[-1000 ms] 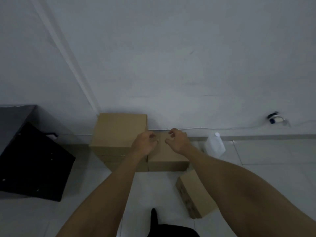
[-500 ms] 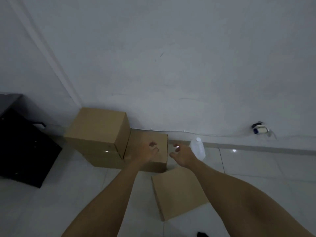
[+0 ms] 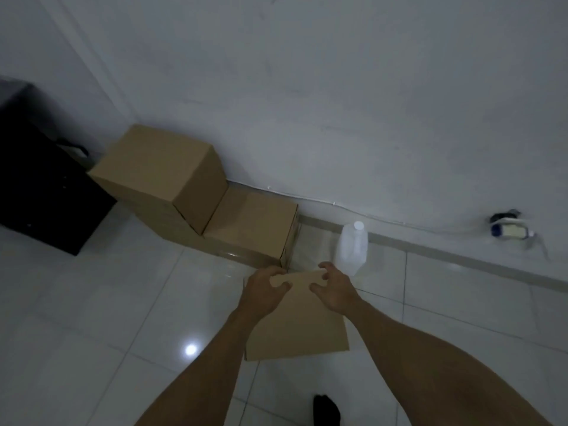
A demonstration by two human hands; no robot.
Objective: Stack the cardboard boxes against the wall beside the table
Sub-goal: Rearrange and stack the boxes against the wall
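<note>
White tiled floor (image 3: 92, 302) meets a wall. Left hand (image 3: 261, 295) and right hand (image 3: 335, 290), fingers curled, grip the far edge of a loose cardboard box (image 3: 298, 330) near stacked boxes (image 3: 190, 192); lifting it onto them seems next.

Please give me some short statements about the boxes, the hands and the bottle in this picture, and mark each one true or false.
1. Both hands, the left hand and the right hand, are on the far edge of the flat brown cardboard box on the floor. True.
2. The translucent white plastic bottle lies on its side. False: it stands upright on the floor near the wall.
3. The tall brown cardboard box stands higher than the low brown cardboard box beside it. True.
4. The black cabinet is to the right of the bottle. False: it is at the left edge of the view.
5. The low box carries another box on top. False: its top is bare.
</note>
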